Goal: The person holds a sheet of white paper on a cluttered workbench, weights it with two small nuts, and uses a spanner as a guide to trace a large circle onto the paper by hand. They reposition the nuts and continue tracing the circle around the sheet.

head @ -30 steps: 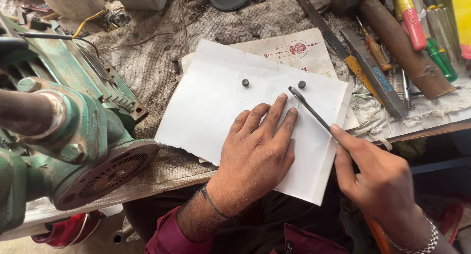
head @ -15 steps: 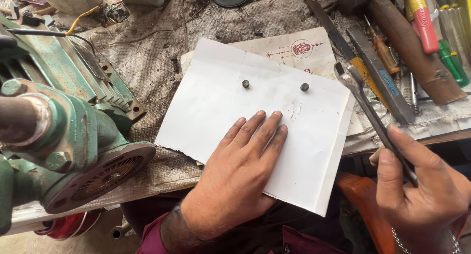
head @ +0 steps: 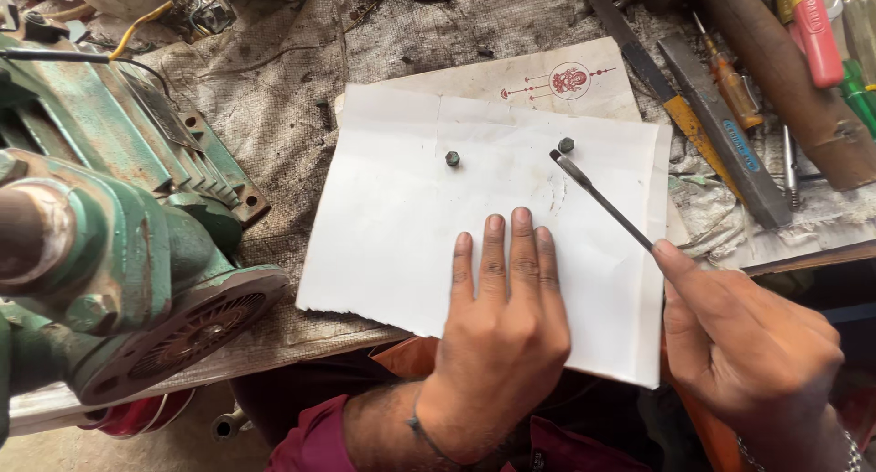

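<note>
A white sheet of paper [head: 401, 226] lies on the workbench. My left hand [head: 502, 326] presses flat on its lower middle, fingers together and pointing away from me. My right hand [head: 748, 344] grips a thin dark metal tool [head: 598, 197] whose flat tip rests on the paper, just below a small dark bolt [head: 566, 145]. A second small bolt [head: 453, 158] stands on the paper further left. Faint curved marks show on the paper near the tool tip.
A green electric motor [head: 119, 244] with a finned housing fills the left side. Beneath the sheet lies a cream printed card [head: 547, 75]. Files, screwdrivers and a wooden-handled hammer [head: 776, 80] lie at the upper right on a sackcloth cover [head: 274, 116].
My right hand has swung the tool back from the paper's right edge, so its tip now rests on the sheet by the right bolt. My left hand stays pressed on the paper.
</note>
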Demonstrator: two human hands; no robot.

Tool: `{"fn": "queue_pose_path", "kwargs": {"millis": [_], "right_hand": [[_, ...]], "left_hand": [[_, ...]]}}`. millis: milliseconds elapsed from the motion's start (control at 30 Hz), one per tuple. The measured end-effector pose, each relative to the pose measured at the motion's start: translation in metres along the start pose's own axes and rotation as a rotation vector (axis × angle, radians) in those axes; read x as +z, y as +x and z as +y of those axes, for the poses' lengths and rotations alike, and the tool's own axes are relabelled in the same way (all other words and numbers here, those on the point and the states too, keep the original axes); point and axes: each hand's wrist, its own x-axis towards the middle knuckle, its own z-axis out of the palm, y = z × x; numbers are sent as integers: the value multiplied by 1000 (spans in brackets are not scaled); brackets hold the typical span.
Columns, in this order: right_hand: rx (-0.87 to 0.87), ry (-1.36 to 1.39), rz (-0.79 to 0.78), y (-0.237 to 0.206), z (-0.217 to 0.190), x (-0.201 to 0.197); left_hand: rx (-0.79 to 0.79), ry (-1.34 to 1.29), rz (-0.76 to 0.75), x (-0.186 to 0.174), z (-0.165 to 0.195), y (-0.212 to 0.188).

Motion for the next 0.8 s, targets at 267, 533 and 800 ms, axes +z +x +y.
{"fn": "queue_pose_path", "kwargs": {"millis": [267, 533, 800], "right_hand": [[-38, 141, 76, 0, 16, -8], [34, 198, 73, -15, 18, 1], [-77, 112, 130, -9, 5, 8]], "left_hand": [[-43, -255, 20, -12, -1, 5], [-5, -298, 4, -2, -27, 12], [-28, -315, -52, 3, -26, 22]]}}
